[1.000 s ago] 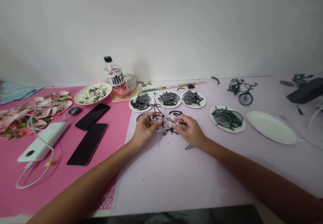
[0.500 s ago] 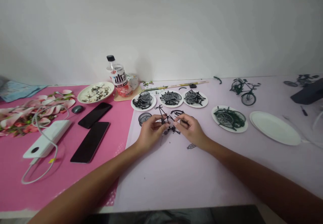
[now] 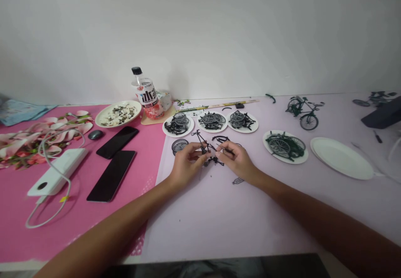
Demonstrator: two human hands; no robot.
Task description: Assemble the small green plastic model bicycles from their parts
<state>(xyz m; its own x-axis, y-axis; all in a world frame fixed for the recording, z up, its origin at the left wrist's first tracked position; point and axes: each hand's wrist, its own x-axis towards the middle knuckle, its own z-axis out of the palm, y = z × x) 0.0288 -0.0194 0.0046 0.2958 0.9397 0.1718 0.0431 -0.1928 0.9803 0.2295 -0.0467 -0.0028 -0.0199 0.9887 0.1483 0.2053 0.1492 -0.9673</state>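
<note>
My left hand (image 3: 188, 161) pinches a small black bicycle frame (image 3: 200, 138) over the pale sheet. Close beside it, my right hand (image 3: 235, 161) is closed on a thin dark piece whose kind I cannot make out, near the frame's right end. Small black parts (image 3: 216, 161) lie just under the hands. A loose wheel (image 3: 179, 145) rests left of my left hand, and a curved black part (image 3: 220, 139) lies beyond my fingers. Near my right wrist is a small flat grey part (image 3: 238, 181).
Three plates of black bicycle parts (image 3: 178, 125) line the back. At right are a plate of green parts (image 3: 284, 146), white plates (image 3: 341, 158) and a green model bicycle (image 3: 303, 111). A bottle (image 3: 148, 96), bowl (image 3: 103, 121), phones (image 3: 111, 177) and power bank (image 3: 59, 171) stand or lie left.
The view has shifted very slightly. Both hands keep nearly the same place and hold, and the black frame has tilted a little.
</note>
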